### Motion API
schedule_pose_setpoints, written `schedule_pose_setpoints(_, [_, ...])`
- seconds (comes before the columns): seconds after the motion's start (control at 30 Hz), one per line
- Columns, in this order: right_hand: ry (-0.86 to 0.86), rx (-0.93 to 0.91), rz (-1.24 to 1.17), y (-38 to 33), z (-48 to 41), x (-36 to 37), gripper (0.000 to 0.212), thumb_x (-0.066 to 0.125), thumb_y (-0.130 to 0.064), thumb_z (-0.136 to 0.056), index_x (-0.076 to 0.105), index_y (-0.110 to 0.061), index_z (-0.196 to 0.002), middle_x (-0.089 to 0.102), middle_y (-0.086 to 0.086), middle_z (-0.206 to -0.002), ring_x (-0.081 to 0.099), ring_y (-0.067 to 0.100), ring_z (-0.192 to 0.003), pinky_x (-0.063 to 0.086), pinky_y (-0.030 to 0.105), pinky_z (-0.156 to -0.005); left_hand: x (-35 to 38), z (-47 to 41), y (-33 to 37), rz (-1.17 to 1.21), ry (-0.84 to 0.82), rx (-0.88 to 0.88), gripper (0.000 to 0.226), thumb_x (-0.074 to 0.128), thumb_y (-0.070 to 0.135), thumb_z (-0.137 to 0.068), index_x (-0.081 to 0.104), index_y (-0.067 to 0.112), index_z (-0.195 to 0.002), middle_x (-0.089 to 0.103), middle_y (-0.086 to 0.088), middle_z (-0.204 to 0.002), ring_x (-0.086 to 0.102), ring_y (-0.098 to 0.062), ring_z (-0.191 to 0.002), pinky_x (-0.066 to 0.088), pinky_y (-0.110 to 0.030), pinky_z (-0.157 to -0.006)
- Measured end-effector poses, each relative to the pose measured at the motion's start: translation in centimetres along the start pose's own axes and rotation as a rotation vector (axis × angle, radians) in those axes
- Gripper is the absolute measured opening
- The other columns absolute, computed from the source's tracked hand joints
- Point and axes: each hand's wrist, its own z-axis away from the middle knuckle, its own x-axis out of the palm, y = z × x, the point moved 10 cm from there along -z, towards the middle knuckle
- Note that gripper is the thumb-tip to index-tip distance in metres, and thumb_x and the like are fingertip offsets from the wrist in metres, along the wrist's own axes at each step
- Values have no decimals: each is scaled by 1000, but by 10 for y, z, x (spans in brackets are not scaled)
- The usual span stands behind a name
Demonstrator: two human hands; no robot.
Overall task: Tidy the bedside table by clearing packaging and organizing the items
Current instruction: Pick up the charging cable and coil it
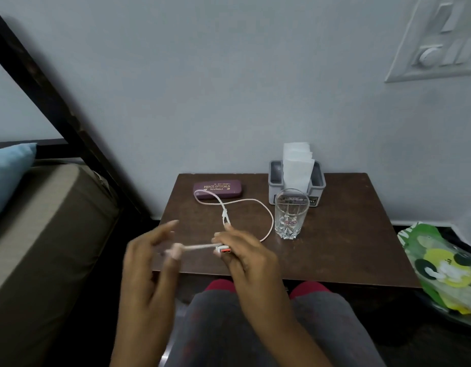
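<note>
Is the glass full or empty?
Empty. The drinking glass stands upright on the bedside table, and no liquid shows through its clear walls.

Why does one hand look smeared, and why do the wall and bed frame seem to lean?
Head view: the left hand is motion-blurred, while the clear faceted drinking glass and maroon spectacle case stay fairly sharp; the wide-angle lens tilts the white wall switch panel and dark bed frame; lighting is dim and soft.

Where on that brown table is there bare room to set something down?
The dark brown wooden table is bare along its right side, right of the clear drinking glass and grey tissue holder. The left and middle are crowded by the looping white charging cable, maroon spectacle case and both hands.
</note>
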Motion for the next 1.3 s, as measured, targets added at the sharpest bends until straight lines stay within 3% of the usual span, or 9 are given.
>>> schedule_pose_setpoints(0.1, [140, 25, -35, -6, 0, -19, 19, 63, -8, -86, 71, -17, -101, 69, -8, -94, 60, -7, -92, 43, 7, -79, -6, 27, -73, 582, 333, -638, 24, 57, 47, -84, 60, 25, -89, 67, 7, -83, 65, -6, -83, 55, -19, -70])
schedule_pose_setpoints(0.2, [234, 186, -226, -3, 2, -33, 11, 63, -13, -87, 73, -16, -91, 71, -5, -84, 63, -6, -80, 43, 5, -70, 74, 77, -88, 894, -5, -1183, 40, 42, 47, -91, 59, 10, -88, 69, -11, -82, 69, -18, -60, 55, -22, -44])
schedule_pose_setpoints(0.27, [239, 337, -363, 6, 5, -36, 10, 62, -19, -88, 72, -19, -88, 73, -3, -81, 66, -1, -78, 48, 12, -71, 118, 93, -66, 1013, -264, -1276, 46, 33, 41, -95, 60, 5, -96, 72, -13, -76, 70, -18, -57, 56, -23, -47])
schedule_pose_setpoints(0.47, [434, 548, -668, 30, 23, -64, 20, 54, -6, -91, 69, -15, -99, 76, 4, -83, 73, 15, -81, 57, 20, -68, 150, 39, -43, 1312, -204, -1137, 37, 38, 23, -96, 53, -4, -116, 72, -18, -91, 73, -23, -73, 58, -34, -69])
schedule_pose_setpoints(0.63, [448, 537, -435, 47, 27, -91, 39, 56, -7, -89, 73, -37, -70, 75, -1, -76, 73, 18, -77, 57, 23, -67, 123, 9, -52, 1563, 134, -1121, 50, 23, 36, -101, 53, -3, -107, 73, -17, -77, 72, -22, -61, 59, -39, -52])
schedule_pose_setpoints(0.8, [286, 457, -10, 43, 25, -81, 12, 59, -16, -84, 68, -23, -81, 68, 2, -70, 62, 12, -66, 43, 20, -60, 115, 24, -58, 1418, 179, -1121, 59, 18, 48, -98, 60, 6, -97, 70, -3, -71, 65, -10, -58, 57, -23, -58])
schedule_pose_setpoints(1.07, [258, 409, -192, 43, 25, -60, 12, 55, -24, -90, 66, -24, -95, 70, -3, -88, 63, 6, -83, 47, 22, -76, 125, 30, -58, 1512, 293, -1074, 53, 21, 43, -98, 62, 9, -94, 43, 4, -51, 39, -6, -41, 36, -19, -59])
schedule_pose_setpoints(1.2, [346, 477, -425, 50, 23, -71, 24, 50, -15, -94, 68, -29, -87, 72, -4, -84, 69, 10, -79, 57, 26, -73, 124, 32, -59, 1330, 160, -1009, 26, 37, 8, -96, 62, 10, -101, 60, -1, -78, 63, -5, -57, 57, -17, -61])
schedule_pose_setpoints(1.3, [379, 464, -484, 49, 18, -83, 21, 48, -12, -95, 66, -22, -97, 72, -3, -84, 70, 11, -82, 57, 25, -74, 126, 42, -47, 1025, -107, -831, 48, 49, -16, -78, 58, 13, -115, 67, -10, -110, 70, -13, -92, 57, -19, -76])
